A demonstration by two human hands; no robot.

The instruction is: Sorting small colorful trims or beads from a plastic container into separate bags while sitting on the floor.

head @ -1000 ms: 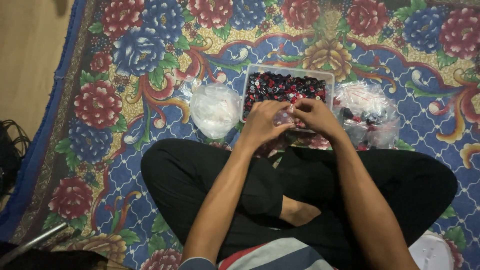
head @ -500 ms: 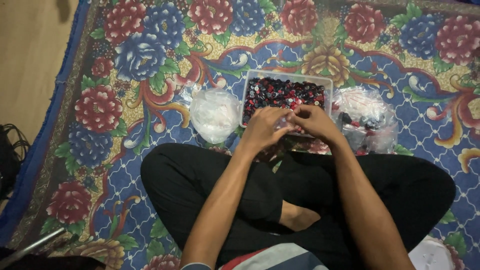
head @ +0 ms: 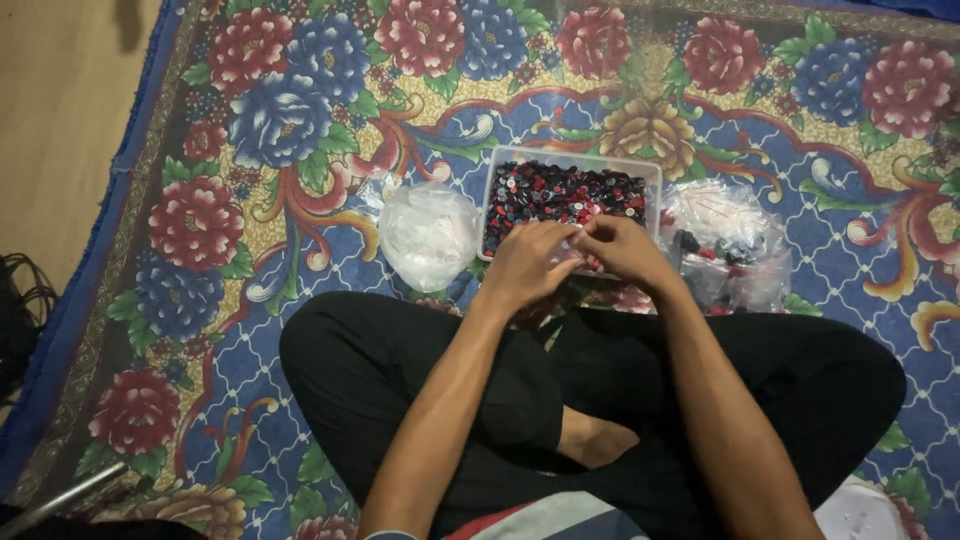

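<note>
Hands drawn closer together, left hand (head: 528, 266), right hand (head: 622, 248), over button tray (head: 570, 192)

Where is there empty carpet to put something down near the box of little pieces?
Bare carpet lies left of the white bag and beyond the box. It is crowded where the left hand and right hand meet at the box, with the clear bag tight on its right.
</note>
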